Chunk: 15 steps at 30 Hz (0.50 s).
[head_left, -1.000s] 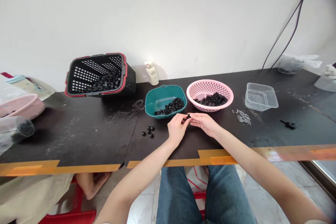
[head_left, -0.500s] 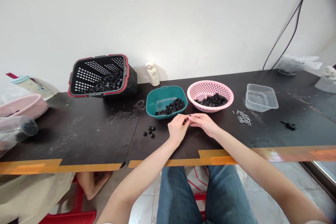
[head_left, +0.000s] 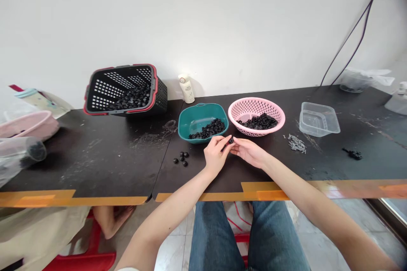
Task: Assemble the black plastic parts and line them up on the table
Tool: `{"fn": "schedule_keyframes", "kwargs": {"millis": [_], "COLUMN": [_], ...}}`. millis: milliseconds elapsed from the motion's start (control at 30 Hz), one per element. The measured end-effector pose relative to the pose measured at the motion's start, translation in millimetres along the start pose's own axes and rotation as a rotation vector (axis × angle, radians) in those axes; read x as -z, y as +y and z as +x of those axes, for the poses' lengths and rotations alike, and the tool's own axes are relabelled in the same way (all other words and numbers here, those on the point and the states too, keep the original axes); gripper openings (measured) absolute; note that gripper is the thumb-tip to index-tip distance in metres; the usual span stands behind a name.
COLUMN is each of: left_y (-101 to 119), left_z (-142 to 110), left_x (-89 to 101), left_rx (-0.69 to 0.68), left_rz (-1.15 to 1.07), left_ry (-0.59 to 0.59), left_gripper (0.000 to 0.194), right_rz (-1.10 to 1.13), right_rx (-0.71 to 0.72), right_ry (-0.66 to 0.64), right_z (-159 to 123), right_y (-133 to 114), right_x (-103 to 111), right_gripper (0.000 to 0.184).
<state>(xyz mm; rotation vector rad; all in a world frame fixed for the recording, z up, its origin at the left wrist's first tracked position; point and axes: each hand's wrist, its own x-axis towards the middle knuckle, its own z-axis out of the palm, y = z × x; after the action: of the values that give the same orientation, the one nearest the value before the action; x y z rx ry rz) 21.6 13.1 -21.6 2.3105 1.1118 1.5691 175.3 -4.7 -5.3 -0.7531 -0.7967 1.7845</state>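
My left hand (head_left: 216,152) and my right hand (head_left: 249,151) meet above the table's front half, fingertips pinched together. Between them is a small black round part (head_left: 231,140), partly covered by the fingers. Just behind my left hand stands a teal basin (head_left: 190,114) with a heap of small black parts (head_left: 210,129). Behind my right hand is a pink perforated basket (head_left: 280,123) holding black ring-like pieces (head_left: 260,121). Several black round parts (head_left: 182,158) lie loose on the table, left of my left hand.
A dark crate with red trim (head_left: 155,89) full of black parts leans at the back left, beside a white bottle (head_left: 187,89). To the right are grey pins (head_left: 296,144), a clear plastic tub (head_left: 319,125) and a black cluster (head_left: 353,154). Another person's leg (head_left: 108,221) shows lower left.
The black part between my fingertips shows more now, and my right fingers have shifted slightly around it. The whole view has moved a little.
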Motion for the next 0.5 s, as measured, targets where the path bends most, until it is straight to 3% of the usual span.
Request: {"fn": "schedule_keyframes", "kwargs": {"millis": [200,500], "left_y": [0.0,-1.3], "left_z": [0.1,-0.6], "left_x": [0.4,0.1], "left_rx": [-0.018,-0.015], "left_rz": [-0.040,-0.070], "left_ry": [-0.006,0.010], "left_gripper": [0.029,0.029], "right_rz": [-0.114,-0.271], "right_rx": [0.156,0.229], "right_ry": [0.128,0.185], "right_z": [-1.2,-0.8], "right_y": [-3.2,-2.0], "right_x": [0.5,-0.2], "right_gripper": [0.020,0.021]}}
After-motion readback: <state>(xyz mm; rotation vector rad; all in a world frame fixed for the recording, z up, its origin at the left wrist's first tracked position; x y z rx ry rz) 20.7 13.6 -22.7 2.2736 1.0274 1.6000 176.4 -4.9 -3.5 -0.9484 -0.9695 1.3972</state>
